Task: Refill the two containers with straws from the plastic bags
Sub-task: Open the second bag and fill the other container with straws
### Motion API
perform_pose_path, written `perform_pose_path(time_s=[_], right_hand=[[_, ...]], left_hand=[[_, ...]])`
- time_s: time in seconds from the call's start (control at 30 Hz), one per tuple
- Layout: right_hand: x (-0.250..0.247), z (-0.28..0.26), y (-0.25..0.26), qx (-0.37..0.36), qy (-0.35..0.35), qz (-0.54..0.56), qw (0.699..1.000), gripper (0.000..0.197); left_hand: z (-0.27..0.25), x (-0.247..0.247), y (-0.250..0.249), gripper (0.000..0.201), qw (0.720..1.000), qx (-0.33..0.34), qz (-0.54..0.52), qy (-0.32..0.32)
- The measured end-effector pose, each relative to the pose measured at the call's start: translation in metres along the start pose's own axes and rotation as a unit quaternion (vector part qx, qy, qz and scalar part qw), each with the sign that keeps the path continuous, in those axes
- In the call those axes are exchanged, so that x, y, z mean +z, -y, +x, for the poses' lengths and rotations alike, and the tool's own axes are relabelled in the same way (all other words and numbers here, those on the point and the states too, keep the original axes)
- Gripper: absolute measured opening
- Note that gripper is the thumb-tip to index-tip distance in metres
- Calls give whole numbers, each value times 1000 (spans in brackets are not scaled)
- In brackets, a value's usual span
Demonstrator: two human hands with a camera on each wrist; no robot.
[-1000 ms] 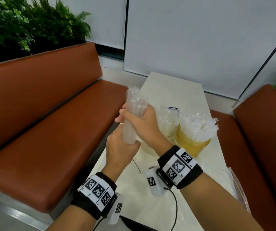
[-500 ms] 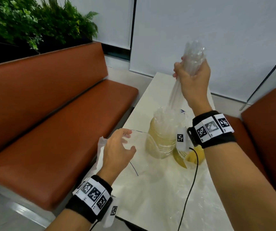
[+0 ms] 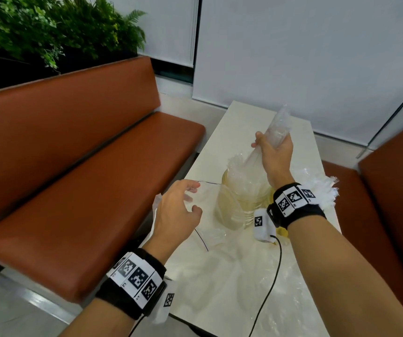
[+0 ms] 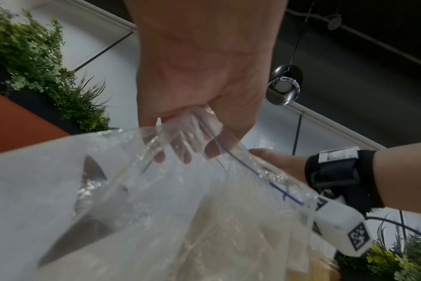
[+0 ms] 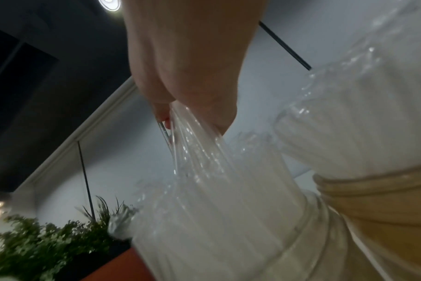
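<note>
My right hand (image 3: 272,148) grips a bundle of clear-wrapped straws (image 3: 279,127) and holds it tilted. The bundle's lower end sits among the straws in the left yellow container (image 3: 239,207). In the right wrist view the same hand (image 5: 192,106) squeezes the straws (image 5: 204,167) just left of a yellow container (image 5: 385,201). My left hand (image 3: 190,198) pinches the rim of a clear plastic bag (image 3: 207,229) left of that container. The left wrist view shows its fingers (image 4: 185,150) curled behind the bag (image 4: 156,190). The second container (image 3: 280,233), packed with straws (image 3: 317,188), is mostly hidden behind my right wrist.
Everything stands on a narrow cream table (image 3: 232,300) between two brown benches, one to the left (image 3: 86,166) and one to the right (image 3: 390,203). A black cable (image 3: 268,288) hangs from my right wrist over the table. Plants (image 3: 49,32) grow behind the left bench.
My right hand pulled the straw bundle up out of the bag, lifted it high, then lowered its end into the left container. The left hand stayed low with the emptied bag.
</note>
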State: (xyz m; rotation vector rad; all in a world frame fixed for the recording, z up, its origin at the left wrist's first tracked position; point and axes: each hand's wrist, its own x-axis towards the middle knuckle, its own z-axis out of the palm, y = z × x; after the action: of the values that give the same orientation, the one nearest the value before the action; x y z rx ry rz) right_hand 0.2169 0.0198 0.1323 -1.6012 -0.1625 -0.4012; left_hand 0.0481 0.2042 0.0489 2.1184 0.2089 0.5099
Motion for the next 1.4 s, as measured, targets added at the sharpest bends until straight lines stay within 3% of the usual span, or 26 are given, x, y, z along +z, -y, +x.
perform_pose_path(time_s=[0.23,0.37,0.53,0.67,0.8,0.87,0.93,1.0,1.07,1.17,1.27,1.4], right_hand=[[-6,8,8,-40,8,-18,999,22],[-3,-4,-19,0,18,-60,998,26],[-1,14,-11,53,15,-25,998,26],[-3,5,-23,91,79,12,993,28],[-3,-1,-31,113,104,-59,986,38],[-4,2,-24,72,86,-81,990,63],[-5,4,-13,-48,64,-92,993,91],[-4,8,2,-142,62,-93,983,102],[-1,13,18,-208,64,-132,967,84],[3,26,19,-313,99,-272,904,30],[0,13,-7,-321,128,-366,864,23],[-9,-10,-24,-266,103,-404,869,17]], left_hand=[[1,2,-5,48,1000,4,-12,1],[1,1,-7,47,1000,10,-16,1],[2,2,-8,46,1000,10,-10,3],[2,4,-10,45,1000,12,-9,7],[2,3,-9,45,1000,14,-13,7],[1,3,-7,44,1000,15,-13,4],[1,4,-6,44,1000,11,-10,3],[0,3,-7,44,1000,9,-10,5],[-1,3,-7,44,1000,11,-10,5],[-2,2,-8,43,1000,13,-10,7],[-3,-1,-7,43,1000,9,-11,11],[-6,-5,-9,41,1000,6,-15,9]])
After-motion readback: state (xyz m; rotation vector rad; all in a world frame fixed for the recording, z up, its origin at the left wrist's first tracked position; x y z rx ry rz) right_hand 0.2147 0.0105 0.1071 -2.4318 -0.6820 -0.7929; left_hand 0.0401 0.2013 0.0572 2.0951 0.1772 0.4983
